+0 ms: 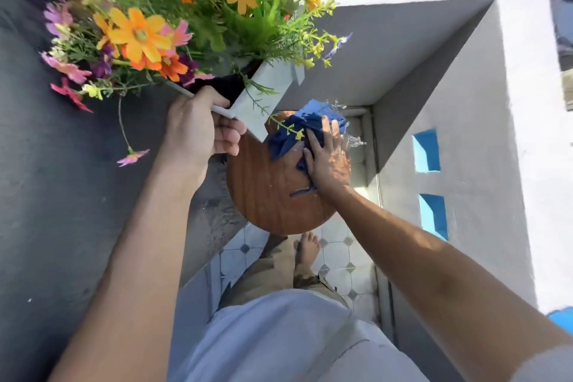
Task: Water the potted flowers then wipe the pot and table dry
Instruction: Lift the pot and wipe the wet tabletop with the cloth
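A white square pot [269, 87] full of orange, pink and purple flowers [139, 34] is lifted and tilted above a small round wooden table [263, 192]. My left hand [198, 130] grips the pot's rim at its near corner. My right hand [327, 158] presses flat on a crumpled blue cloth [297, 130] at the table's far right edge. Water droplets [353, 141] fly off past the cloth at that edge.
A dark grey wall [62, 195] runs along the left and a pale grey parapet [465, 133] with blue openings [426, 150] on the right. Tiled floor [338, 257] lies below the table, with my bare foot [307, 248] near its front edge.
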The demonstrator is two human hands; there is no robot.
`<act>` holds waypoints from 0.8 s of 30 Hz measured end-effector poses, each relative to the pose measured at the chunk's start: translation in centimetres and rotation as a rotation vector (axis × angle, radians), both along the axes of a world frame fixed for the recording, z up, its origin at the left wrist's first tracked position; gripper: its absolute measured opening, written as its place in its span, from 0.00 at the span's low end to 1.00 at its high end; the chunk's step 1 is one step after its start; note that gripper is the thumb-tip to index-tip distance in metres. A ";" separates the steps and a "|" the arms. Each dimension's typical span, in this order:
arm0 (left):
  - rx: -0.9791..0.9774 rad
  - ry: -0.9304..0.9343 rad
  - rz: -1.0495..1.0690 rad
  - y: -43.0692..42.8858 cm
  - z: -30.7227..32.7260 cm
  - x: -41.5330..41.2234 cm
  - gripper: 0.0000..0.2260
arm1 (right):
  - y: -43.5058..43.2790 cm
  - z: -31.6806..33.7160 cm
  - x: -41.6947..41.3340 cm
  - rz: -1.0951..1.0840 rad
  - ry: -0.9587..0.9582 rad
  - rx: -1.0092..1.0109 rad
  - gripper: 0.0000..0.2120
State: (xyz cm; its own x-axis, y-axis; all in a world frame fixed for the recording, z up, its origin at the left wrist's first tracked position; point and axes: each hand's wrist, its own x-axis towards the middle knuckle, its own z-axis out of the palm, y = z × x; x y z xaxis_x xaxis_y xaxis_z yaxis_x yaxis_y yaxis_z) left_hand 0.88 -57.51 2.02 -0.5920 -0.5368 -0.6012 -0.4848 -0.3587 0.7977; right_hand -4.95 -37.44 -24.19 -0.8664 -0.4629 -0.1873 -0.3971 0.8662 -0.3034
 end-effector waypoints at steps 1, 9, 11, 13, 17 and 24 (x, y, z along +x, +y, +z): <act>0.003 0.006 -0.003 0.1 0.0 -0.1 0.13 | 0.4 -0.1 0.0 0.002 0.001 -0.012 0.22; 0.014 -0.027 -0.039 1.0 -0.4 -0.1 0.13 | -4.2 1.4 5.5 0.039 -0.100 -0.211 0.28; 0.010 -0.033 -0.046 1.1 -0.5 0.1 0.13 | -5.8 2.5 7.9 0.127 -0.143 -0.217 0.30; 0.009 -0.034 -0.052 1.3 -0.5 0.3 0.13 | -7.0 2.9 10.4 0.197 -0.160 -0.196 0.29; -0.001 -0.027 -0.058 1.2 -0.5 0.6 0.13 | -6.9 2.2 13.6 0.240 -0.144 -0.154 0.27; -0.033 -0.018 -0.070 0.8 -0.6 0.7 0.13 | -0.4 1.1 13.3 0.316 -0.014 -0.125 0.19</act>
State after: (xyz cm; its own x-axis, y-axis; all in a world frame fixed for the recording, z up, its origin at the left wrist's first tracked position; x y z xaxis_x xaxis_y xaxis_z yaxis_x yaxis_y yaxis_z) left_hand 1.60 -56.68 1.40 -0.6178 -0.5144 -0.5947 -0.5222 -0.2970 0.7994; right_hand 8.30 -37.82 -23.11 -0.6742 -0.7281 -0.1235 -0.6350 0.6569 -0.4065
